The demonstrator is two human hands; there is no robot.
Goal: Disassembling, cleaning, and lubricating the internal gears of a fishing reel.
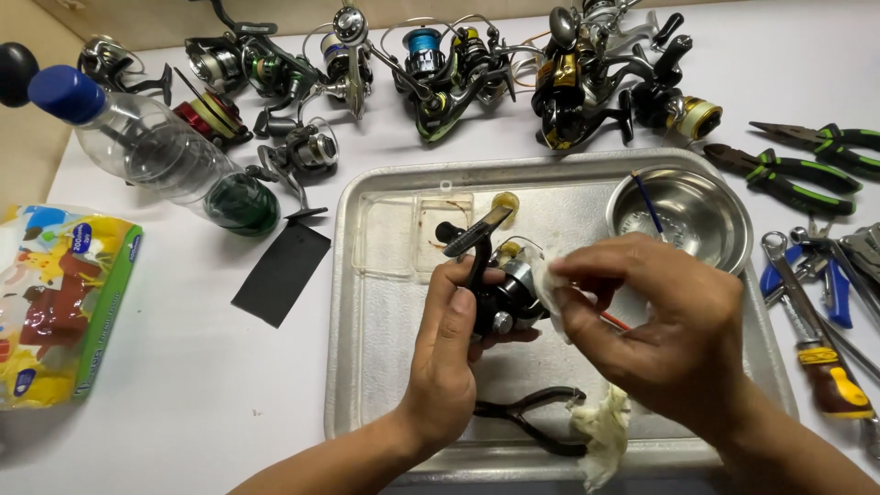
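Note:
My left hand (449, 357) grips a black fishing reel (500, 284) above the metal tray (367, 302), with the reel's foot pointing up. My right hand (660, 330) pinches a white tissue (550, 284) against the right side of the reel. A thin red stick (614, 320) pokes out beside my right fingers. Under my wrists, black pliers (532, 417) and a crumpled, dirty tissue (600, 435) lie on the tray.
A steel bowl (683, 215) with a blue-handled brush sits at the tray's right corner. Several reels (440, 60) line the back. Pliers (788, 174), wrenches and a screwdriver (825, 362) lie right. A plastic bottle (156, 151), black sheet (280, 273) and tissue pack (60, 302) lie left.

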